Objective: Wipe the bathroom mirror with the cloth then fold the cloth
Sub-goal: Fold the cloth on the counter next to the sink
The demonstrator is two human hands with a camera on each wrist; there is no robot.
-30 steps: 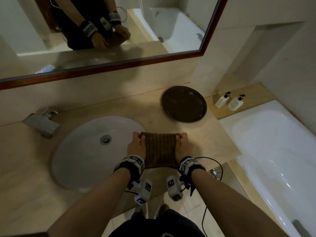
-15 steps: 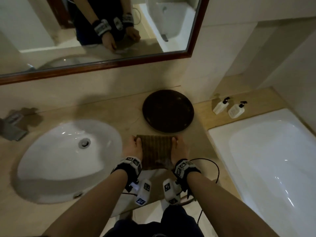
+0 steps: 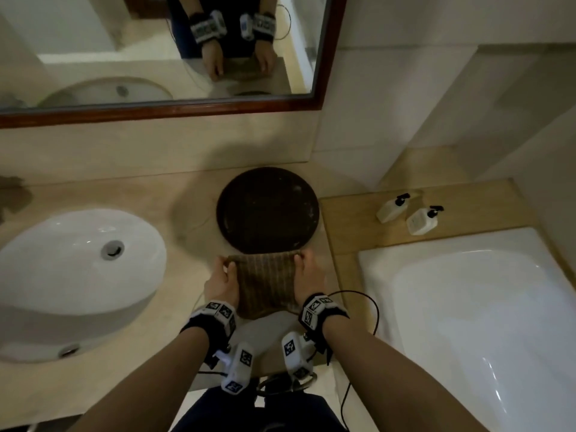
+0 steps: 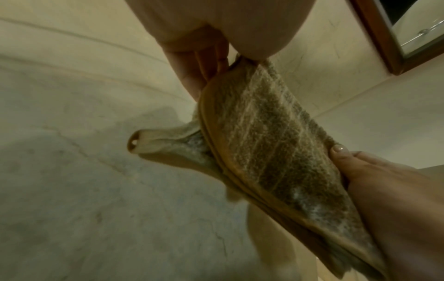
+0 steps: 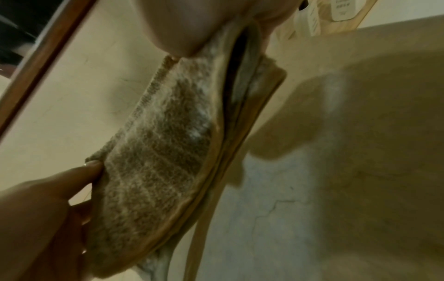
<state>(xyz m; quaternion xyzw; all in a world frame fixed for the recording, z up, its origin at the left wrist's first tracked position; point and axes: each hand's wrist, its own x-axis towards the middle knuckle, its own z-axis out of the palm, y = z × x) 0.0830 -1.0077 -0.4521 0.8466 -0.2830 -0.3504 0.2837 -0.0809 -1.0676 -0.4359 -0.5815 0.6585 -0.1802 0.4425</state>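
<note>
A brown striped cloth [image 3: 265, 282], folded into several layers, hangs stretched between my two hands just above the beige counter [image 3: 187, 207]. My left hand [image 3: 226, 269] pinches its left edge and my right hand [image 3: 304, 266] pinches its right edge. The left wrist view shows the cloth [image 4: 276, 142] with its tan hems stacked, and the right hand's fingers [image 4: 341, 150] on its far edge. In the right wrist view the cloth [image 5: 163, 152] sags in layers, with the left hand's fingers [image 5: 91, 165] on the other edge. The wood-framed mirror [image 3: 156, 42] on the wall reflects both hands.
A dark round tray [image 3: 268, 210] lies just behind the cloth. The white basin [image 3: 78, 260] is to the left. Two white pump bottles [image 3: 389, 208] stand on a wooden ledge at the right, beside the white bathtub [image 3: 483, 307].
Both hands have carried the folded cloth to the right, from beside the basin to just in front of the dark tray. The grip on both edges has not changed.
</note>
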